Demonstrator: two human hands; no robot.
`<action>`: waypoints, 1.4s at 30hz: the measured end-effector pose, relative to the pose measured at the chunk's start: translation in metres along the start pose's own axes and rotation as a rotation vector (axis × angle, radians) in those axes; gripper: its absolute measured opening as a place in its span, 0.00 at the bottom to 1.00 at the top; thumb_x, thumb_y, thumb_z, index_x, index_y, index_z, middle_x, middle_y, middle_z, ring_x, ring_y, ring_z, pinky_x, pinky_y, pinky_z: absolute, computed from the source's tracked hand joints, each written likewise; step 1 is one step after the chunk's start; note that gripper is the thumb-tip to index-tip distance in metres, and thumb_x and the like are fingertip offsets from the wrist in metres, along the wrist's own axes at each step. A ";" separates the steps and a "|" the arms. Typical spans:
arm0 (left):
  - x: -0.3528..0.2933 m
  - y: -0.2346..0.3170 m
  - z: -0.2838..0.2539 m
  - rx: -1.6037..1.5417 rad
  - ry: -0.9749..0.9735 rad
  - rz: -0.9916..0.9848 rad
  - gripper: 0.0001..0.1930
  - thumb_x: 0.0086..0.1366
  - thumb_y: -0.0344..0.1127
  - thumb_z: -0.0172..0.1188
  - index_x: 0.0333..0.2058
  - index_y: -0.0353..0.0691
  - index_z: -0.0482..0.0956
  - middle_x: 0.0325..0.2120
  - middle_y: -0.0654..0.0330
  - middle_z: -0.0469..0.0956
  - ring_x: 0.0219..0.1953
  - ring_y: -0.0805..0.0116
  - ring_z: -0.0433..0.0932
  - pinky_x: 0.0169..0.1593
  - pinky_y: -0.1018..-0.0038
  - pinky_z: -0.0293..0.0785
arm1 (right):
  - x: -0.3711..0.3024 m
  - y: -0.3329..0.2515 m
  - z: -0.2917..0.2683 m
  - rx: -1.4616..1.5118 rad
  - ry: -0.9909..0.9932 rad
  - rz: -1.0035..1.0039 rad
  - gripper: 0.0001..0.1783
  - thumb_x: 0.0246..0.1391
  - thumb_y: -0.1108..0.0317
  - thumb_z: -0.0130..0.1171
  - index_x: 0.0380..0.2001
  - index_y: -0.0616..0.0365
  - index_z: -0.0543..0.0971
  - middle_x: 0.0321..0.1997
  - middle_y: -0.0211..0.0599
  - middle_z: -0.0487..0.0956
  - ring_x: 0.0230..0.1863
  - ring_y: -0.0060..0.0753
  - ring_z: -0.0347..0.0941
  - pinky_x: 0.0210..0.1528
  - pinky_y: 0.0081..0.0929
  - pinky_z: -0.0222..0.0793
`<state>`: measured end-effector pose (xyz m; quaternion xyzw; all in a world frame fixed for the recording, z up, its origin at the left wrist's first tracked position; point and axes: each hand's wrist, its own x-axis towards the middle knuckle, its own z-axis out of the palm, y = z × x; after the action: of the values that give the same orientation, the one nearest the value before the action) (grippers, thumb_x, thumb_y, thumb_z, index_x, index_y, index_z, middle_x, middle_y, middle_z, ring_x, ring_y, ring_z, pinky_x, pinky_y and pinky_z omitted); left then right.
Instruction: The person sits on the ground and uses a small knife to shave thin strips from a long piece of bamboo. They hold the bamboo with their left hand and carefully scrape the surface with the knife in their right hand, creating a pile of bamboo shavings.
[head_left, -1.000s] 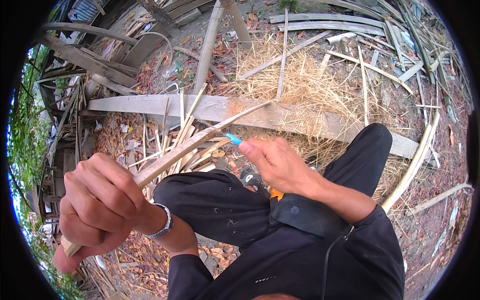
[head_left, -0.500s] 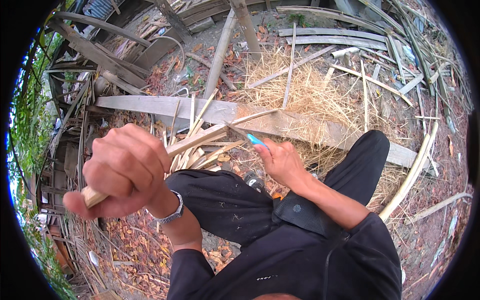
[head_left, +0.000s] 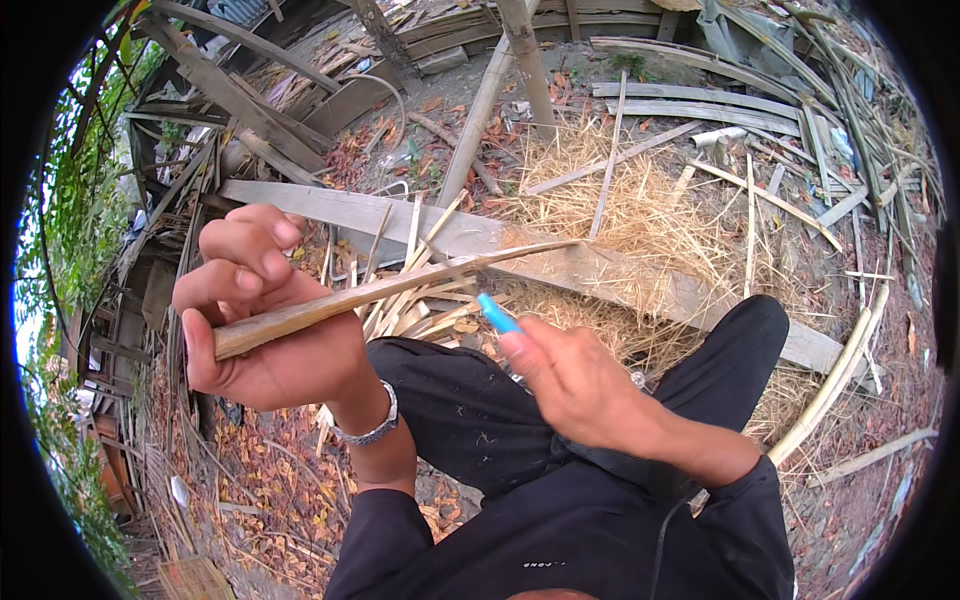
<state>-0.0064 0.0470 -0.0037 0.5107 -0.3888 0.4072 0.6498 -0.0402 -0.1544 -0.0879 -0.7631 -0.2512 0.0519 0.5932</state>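
Observation:
Across the palm of my left hand [head_left: 315, 362] lies a split wooden strip [head_left: 400, 284], held at its thick end between thumb and palm with the fingers loosely curled above it. Its far end thins and bends, reaching over the plank [head_left: 440, 222]. My right hand [head_left: 592, 392] grips a blue-handled knife [head_left: 499, 314], thumb along the handle. The knife's blade is blurred and sits just below the strip, seemingly apart from it.
Behind the strip, cut wooden pieces [head_left: 415, 318] lie in a pile against the plank. Pale shavings [head_left: 650, 215] cover the ground beyond. Wooden posts [head_left: 527, 70] stand at the back, and long bamboo strips [head_left: 835, 385] lie at the right.
My left hand has rolled over and its fingers have loosened, exposing the strip's thick end. My right hand has drawn the knife down and away from the strip.

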 end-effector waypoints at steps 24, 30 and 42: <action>0.006 0.004 0.044 0.363 0.375 0.115 0.33 0.56 0.43 0.38 0.61 0.40 0.52 0.55 0.49 0.63 0.62 0.62 0.52 0.60 0.56 0.33 | 0.007 -0.049 0.009 -0.172 -0.046 0.116 0.22 0.62 0.60 0.42 0.20 0.66 0.69 0.11 0.55 0.66 0.17 0.60 0.65 0.20 0.45 0.57; 0.002 0.000 0.036 0.280 0.373 0.090 0.33 0.56 0.43 0.38 0.62 0.42 0.51 0.56 0.50 0.62 0.63 0.61 0.50 0.61 0.55 0.26 | 0.000 -0.048 -0.008 -0.149 -0.057 0.074 0.23 0.63 0.59 0.40 0.22 0.67 0.70 0.13 0.54 0.67 0.17 0.60 0.64 0.22 0.45 0.59; 0.009 -0.003 0.034 0.292 0.398 0.150 0.35 0.56 0.43 0.40 0.63 0.45 0.47 0.58 0.51 0.61 0.63 0.64 0.53 0.61 0.51 0.20 | 0.005 -0.076 0.008 -0.192 -0.129 -0.038 0.24 0.62 0.59 0.42 0.19 0.69 0.71 0.11 0.57 0.69 0.16 0.59 0.69 0.18 0.45 0.63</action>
<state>-0.0027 0.0148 0.0096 0.4786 -0.2272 0.5985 0.6010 -0.0631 -0.1322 -0.0180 -0.8066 -0.3071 0.0651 0.5008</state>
